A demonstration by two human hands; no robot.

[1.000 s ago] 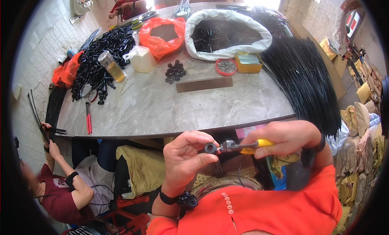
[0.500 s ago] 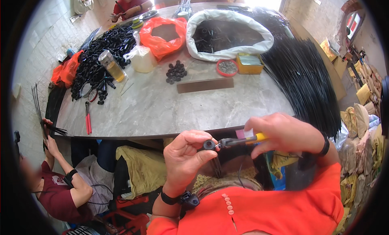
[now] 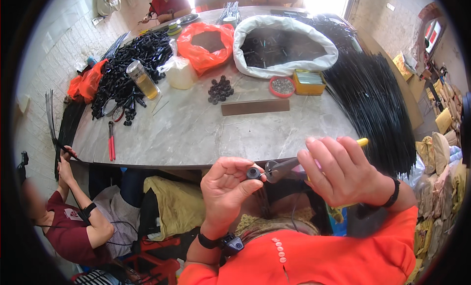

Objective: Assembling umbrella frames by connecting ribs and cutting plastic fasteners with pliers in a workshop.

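Note:
Just past the table's near edge, my left hand (image 3: pixel 222 189) pinches a small black round plastic part (image 3: pixel 253 173) between thumb and fingertips. A dark hole faces up in its middle. From its right side a thin, light metal pin sticks out. My right hand (image 3: pixel 336 169) is wrapped round pliers (image 3: pixel 287 168) with dark jaws and yellow handles. The jaw tips meet the pin close to my left fingertips; whether they grip it is too small to tell. My right fingers hide most of the handles.
On the table lie black plastic parts (image 3: pixel 221 89), a brown bar (image 3: pixel 255 107), a red dish of small metal pieces (image 3: pixel 281 86), a yellow box (image 3: pixel 309 83) and red-handled pliers (image 3: pixel 111 141). Black rods (image 3: pixel 378 103) cover the right side. A co-worker (image 3: pixel 81 226) sits left, holding black strands.
The pliers have rolled in my right hand, so their broad jaw side now shows. My right fingers have come over the handles. My left hand keeps its pinch on the black part.

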